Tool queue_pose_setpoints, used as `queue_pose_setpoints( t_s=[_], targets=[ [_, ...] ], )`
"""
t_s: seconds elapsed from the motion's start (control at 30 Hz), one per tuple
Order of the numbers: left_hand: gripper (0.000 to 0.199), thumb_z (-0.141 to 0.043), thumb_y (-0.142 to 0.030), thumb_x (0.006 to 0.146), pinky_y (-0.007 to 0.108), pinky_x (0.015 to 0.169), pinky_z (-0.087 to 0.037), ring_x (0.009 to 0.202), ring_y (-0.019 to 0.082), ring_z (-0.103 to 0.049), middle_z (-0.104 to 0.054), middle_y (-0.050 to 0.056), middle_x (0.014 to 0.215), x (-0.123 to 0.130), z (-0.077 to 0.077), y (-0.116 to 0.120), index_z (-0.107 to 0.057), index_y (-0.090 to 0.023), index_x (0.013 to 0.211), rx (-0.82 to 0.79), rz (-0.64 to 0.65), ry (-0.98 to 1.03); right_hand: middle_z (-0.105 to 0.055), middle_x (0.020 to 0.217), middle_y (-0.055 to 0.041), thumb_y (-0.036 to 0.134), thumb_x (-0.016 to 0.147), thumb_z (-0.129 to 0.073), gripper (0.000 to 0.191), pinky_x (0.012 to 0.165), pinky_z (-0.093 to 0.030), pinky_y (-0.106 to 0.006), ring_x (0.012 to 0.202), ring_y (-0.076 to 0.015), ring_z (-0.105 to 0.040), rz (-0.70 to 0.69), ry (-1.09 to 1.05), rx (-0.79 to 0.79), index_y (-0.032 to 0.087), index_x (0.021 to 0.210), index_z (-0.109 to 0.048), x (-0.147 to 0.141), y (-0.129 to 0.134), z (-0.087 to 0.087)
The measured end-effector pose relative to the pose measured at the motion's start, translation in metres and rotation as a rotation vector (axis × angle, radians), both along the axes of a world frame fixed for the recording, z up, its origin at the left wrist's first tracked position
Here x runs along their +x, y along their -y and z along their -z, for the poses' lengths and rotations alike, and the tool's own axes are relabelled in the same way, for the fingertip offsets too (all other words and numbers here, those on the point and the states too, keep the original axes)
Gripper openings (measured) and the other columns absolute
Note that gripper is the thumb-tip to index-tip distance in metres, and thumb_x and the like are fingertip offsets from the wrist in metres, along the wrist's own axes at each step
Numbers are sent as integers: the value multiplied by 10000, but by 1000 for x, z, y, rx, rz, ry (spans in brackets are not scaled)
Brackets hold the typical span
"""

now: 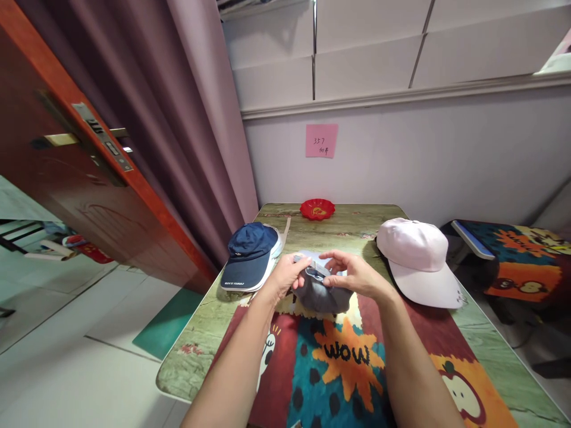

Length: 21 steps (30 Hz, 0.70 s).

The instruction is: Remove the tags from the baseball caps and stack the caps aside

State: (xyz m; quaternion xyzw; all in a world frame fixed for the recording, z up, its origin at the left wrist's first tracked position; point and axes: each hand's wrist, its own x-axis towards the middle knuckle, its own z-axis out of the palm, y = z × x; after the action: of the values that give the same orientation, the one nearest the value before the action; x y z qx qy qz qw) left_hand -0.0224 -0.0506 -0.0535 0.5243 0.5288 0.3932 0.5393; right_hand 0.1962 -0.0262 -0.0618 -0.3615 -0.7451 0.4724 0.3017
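In the middle of the table a grey baseball cap (325, 299) is between my two hands, with its back strap and buckle (317, 270) turned up. My left hand (292, 273) pinches one end of the strap at the cap's left side. From the right, my right hand (350, 273) closes its fingers and thumb on the strap near the buckle. A navy cap (250, 249) sits to the left, on top of a white one (273, 257). On the right rests a pale pink cap (417, 252) with small metal rings on its brim.
A red scalloped dish (317, 209) stands at the table's far edge. Under the caps lies a colourful mat (348, 356). A pink note (322, 141) is on the wall. An open door (89, 154) and a purple curtain (191, 119) border the left side; a stool-like seat (517, 255) stands right.
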Motion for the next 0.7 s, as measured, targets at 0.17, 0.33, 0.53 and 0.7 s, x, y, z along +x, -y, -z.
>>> queue_pose_setpoints(
  t_s=[0.17,0.33,0.53,0.7],
  targets=[
    [404,-698,-547,801,157,314,-312,353,79,-510,-587,-16,545,-11,-9,-20,-572,-165,760,33,-37,27,-673,688,11,374,728,-753,163,620,-421,-257,665,-174,-594,35,364,70,219,773,-730,19,-9,6],
    [392,-702,-553,795,184,377,-416,439,95,-577,-615,-21,654,-4,-23,-24,-600,-175,811,313,-121,68,-707,764,-17,362,865,-592,177,658,-392,-275,719,-196,-615,490,359,368,244,853,-723,11,-12,3],
    [361,-691,-495,812,173,356,-263,343,55,-404,-486,-56,451,6,-3,-6,-617,-158,706,156,-71,-60,-770,925,-34,400,710,-796,285,704,-464,-314,814,-247,-682,209,507,192,276,963,-755,31,2,-13],
    [421,-783,-528,698,175,355,-206,350,37,-390,-566,-35,525,13,2,2,-602,-151,738,24,-81,131,-751,1127,-70,489,824,-708,366,867,-520,-361,992,-253,-692,178,98,214,244,1095,-728,7,10,-21]
  ],
)
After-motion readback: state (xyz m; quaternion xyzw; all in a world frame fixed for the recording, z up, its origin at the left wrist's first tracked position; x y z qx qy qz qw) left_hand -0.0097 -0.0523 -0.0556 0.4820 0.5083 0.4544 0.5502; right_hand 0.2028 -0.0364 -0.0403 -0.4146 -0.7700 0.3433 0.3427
